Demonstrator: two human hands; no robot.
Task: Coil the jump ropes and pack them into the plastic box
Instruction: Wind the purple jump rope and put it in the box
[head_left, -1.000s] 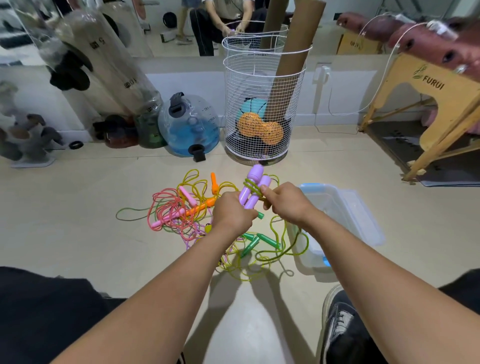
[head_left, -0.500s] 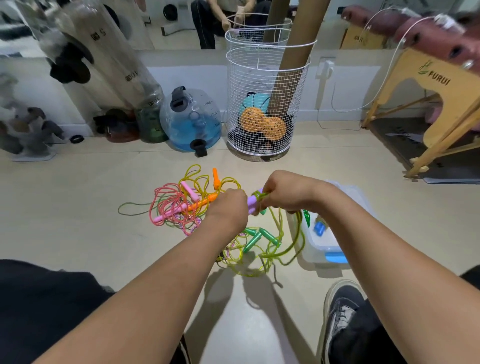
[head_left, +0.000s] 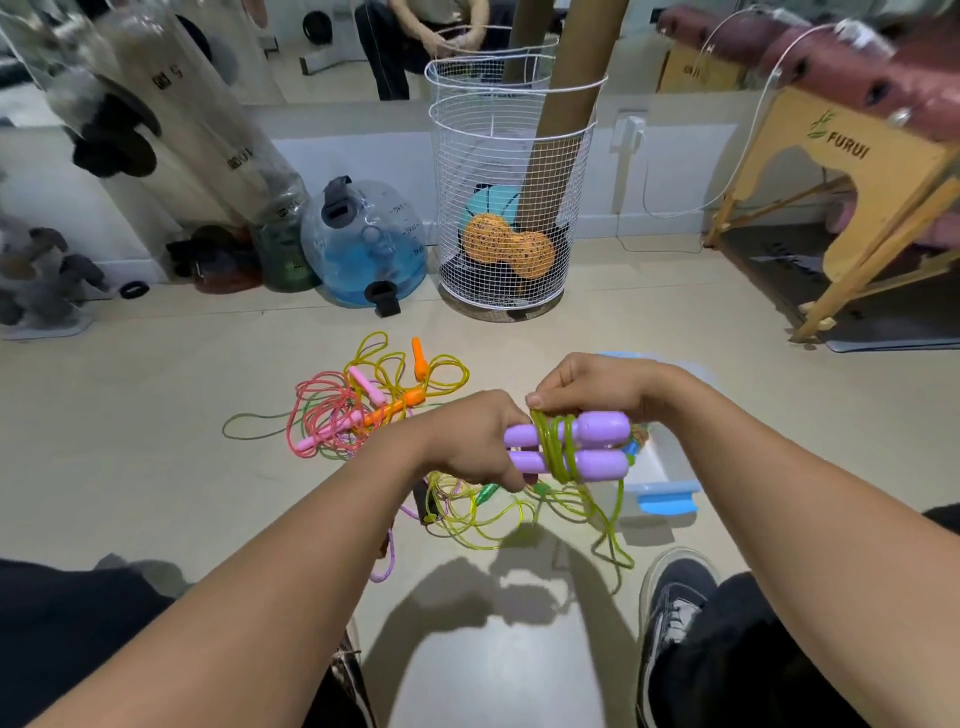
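Handles came first in the logic of this hold; the 2 purple handles (head_left: 571, 449) lay side by side, level, at centre frame, so that the green rope (head_left: 556, 447) could be wound across both and bind them into 1 bundle. The left hand (head_left: 470, 441) gripped the handles' left ends, fingers curled round them, probably to keep the pair from rolling apart; the right hand (head_left: 587, 384) sat just above, its fingertips pinching the rope at the top of the wraps, apparently feeding the next turn. Several turns were already on; the rest of the green rope hung down to the floor at lower centre, so the coiling looked unfinished. The plastic box (head_left: 667, 475) stood on the floor right of centre, mostly hidden behind the right wrist, close enough for an easy drop; what it held I could not tell. Other ropes, pink (head_left: 317, 415), yellow (head_left: 384, 358) and orange-handled (head_left: 405, 402), lay tangled left of centre, not yet coiled.

Against the frame 1 s before, the handles had turned from upright to level and sat lower and nearer; the view had shifted too.
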